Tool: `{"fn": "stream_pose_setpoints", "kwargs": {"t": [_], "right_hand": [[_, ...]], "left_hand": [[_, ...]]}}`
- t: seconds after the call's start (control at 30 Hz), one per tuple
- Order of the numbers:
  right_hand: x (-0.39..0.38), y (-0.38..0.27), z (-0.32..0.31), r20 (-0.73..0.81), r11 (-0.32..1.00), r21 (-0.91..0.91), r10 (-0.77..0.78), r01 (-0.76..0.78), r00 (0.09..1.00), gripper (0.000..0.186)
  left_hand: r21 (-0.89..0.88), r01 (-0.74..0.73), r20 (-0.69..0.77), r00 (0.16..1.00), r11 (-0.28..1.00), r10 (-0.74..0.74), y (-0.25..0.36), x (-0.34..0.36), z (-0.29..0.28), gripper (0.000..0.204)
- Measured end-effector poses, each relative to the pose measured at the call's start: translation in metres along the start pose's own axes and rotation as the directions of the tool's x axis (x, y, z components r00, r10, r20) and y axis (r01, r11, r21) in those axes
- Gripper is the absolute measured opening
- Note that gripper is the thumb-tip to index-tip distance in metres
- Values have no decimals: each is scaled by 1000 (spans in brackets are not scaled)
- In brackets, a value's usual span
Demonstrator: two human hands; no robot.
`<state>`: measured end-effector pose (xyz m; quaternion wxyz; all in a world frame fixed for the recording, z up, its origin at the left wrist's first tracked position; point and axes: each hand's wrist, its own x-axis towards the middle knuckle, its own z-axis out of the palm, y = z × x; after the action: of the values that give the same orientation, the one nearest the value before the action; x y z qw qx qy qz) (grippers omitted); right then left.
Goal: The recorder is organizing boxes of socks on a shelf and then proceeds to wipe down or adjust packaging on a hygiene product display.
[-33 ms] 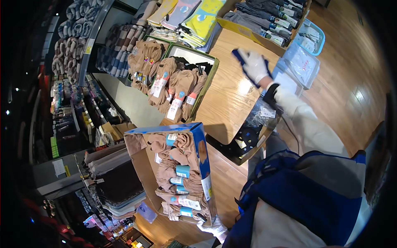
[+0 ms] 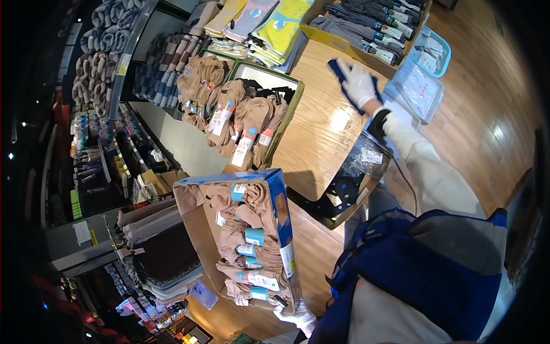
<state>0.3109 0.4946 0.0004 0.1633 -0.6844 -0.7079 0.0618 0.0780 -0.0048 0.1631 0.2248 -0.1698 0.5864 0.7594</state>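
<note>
Wooden tabletop (image 2: 321, 137) is spreading out below me, a bare patch of it ringed by sock displays, and I'm reaching my right hand (image 2: 360, 83) far across it in a white glove, fingers curled closed around a dark blue cloth (image 2: 339, 73) that I'm pressing flat near the far edge. My left hand (image 2: 298, 314), gloved too, is gripping the bottom corner of a blue-sided cardboard box (image 2: 243, 241), propping it against my side, well apart from the cloth. To wipe well, I judge I should be keeping the cloth flat under the palm and sweeping toward the bare middle, steering clear of the clear plastic bins (image 2: 421, 86) just beside my wrist and the green-edged tray of tan stockings (image 2: 246, 120) to the left. The box needs a steady hold meanwhile; it is tilting, open side up, and could spill. Its load is looking soft and slippery: tan hosiery bundles with light blue and white paper bands, packed loosely in a column, the cardboard inside plain brown.
</note>
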Motion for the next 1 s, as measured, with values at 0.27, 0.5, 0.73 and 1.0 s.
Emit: {"fn": "stream_pose_setpoints", "kwargs": {"t": [0.27, 0.5, 0.73, 1.0], "right_hand": [[-12, -26, 31, -146, 983, 110, -132, 148, 980, 53], [-163, -153, 26, 244, 807, 393, -554, 441, 796, 57], [-128, -130, -33, 238, 750, 652, -337, 108, 911, 18], [3, 6, 7, -223, 997, 38, 78, -71, 972, 51]], "left_hand": [[203, -125, 37, 992, 971, 120, -17, 15, -26, 43], [164, -116, 32, 993, 980, 113, -10, 15, -18, 44], [112, -104, 24, 995, 988, 102, -10, 17, -12, 45], [51, -82, 3, 997, 995, 82, -6, 12, -11, 46]]}}
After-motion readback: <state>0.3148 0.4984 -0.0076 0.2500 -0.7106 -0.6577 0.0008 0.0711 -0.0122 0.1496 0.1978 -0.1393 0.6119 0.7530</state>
